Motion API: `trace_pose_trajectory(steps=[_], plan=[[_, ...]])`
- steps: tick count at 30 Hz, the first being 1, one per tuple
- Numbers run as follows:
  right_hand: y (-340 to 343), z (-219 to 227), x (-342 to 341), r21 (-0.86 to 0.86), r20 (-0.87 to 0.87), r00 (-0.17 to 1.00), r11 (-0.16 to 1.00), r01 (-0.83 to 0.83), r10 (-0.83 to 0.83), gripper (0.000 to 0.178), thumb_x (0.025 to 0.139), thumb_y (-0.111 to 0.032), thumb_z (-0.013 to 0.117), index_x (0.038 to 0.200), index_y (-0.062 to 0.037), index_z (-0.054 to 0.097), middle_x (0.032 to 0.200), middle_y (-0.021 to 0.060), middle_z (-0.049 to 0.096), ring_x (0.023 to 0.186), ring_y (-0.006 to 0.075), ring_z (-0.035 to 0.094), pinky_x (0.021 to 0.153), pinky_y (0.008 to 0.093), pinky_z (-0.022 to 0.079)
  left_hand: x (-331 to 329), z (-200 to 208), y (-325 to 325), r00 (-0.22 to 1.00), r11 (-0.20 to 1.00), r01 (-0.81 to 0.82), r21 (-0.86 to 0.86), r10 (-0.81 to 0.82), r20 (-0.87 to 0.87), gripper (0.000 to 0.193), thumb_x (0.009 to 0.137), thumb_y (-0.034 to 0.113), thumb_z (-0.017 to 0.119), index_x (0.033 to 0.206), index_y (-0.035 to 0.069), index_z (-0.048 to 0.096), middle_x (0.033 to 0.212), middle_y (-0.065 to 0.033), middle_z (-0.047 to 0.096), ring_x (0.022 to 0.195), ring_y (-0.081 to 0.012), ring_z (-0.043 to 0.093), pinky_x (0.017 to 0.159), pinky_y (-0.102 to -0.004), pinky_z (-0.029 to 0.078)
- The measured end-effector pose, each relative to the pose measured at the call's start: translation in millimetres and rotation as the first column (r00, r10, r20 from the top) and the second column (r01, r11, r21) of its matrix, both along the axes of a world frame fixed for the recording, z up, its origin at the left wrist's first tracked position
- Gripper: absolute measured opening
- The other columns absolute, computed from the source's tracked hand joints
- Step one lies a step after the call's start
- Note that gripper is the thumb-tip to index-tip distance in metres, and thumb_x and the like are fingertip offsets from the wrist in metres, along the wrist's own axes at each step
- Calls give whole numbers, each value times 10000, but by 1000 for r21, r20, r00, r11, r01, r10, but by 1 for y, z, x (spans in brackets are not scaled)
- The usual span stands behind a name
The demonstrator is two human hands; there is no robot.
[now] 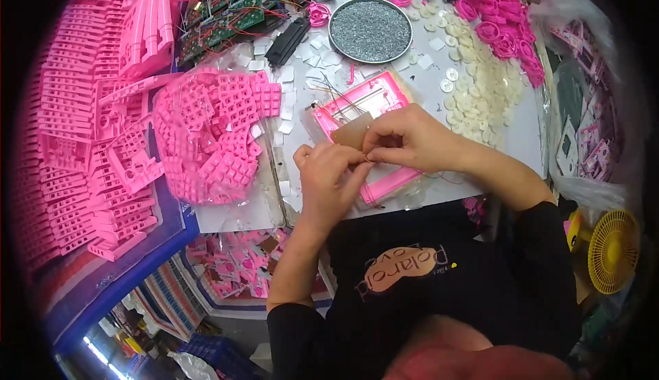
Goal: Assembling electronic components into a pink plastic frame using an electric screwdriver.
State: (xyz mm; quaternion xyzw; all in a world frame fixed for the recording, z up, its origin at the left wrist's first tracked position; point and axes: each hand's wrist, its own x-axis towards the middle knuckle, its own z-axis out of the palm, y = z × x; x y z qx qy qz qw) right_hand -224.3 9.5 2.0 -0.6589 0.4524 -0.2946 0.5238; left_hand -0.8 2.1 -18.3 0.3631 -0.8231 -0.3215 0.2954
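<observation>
Board [351,133], brown, over pink plastic casing [390,186], centre frame.
Left hand [328,168] and right hand [405,136] pinch fingertip to thumb, contents too small to tell; light, steady pressure seems best.

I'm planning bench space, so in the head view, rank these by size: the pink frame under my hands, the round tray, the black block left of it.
Largest to smallest, as they look:
1. Pink frame, though partly covered
2. Round tray
3. Black block

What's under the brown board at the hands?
Pink frame; its upper and lower parts show beyond the brown board. Whatever is directly beneath the board is covered, and the left hand and right hand hide more of the frame.
</observation>
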Motion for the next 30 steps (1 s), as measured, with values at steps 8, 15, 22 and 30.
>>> trace_pose_trajectory(steps=[8,15,22,30], plan=[[4,-1,2,-52,-47,997,997,54,-57,84,859,-51,738,939,-23,734,710,15,648,601,59,536,536,246,416,-14,-11,15,979,979,-201,-29,200,-30,141,764,110,768,861,132,668,798,22,657,793,-168,596,802,-374,299],[6,-3,6,-117,-68,994,990,79,-87,96,841,-42,752,934,-27,734,714,23,661,587,72,540,533,247,416,-20,-15,16,971,970,-238,-56,238,-8,152,752,120,740,867,135,643,814,17,636,779,-181,578,803,-392,290],[6,-1,-1,49,-26,987,986,160,-159,137,826,-69,744,953,-19,739,702,68,657,616,113,568,573,283,458,-7,-3,10,958,951,-284,-122,287,4,177,754,117,749,912,121,671,885,6,660,904,-192,571,849,-377,299],[8,-3,1,-14,-14,989,989,144,-145,113,834,-56,717,938,-14,702,680,54,631,604,108,564,569,277,456,-12,-5,15,978,977,-210,-36,210,-6,142,775,79,748,892,119,677,898,14,669,869,-179,571,851,-357,323]])
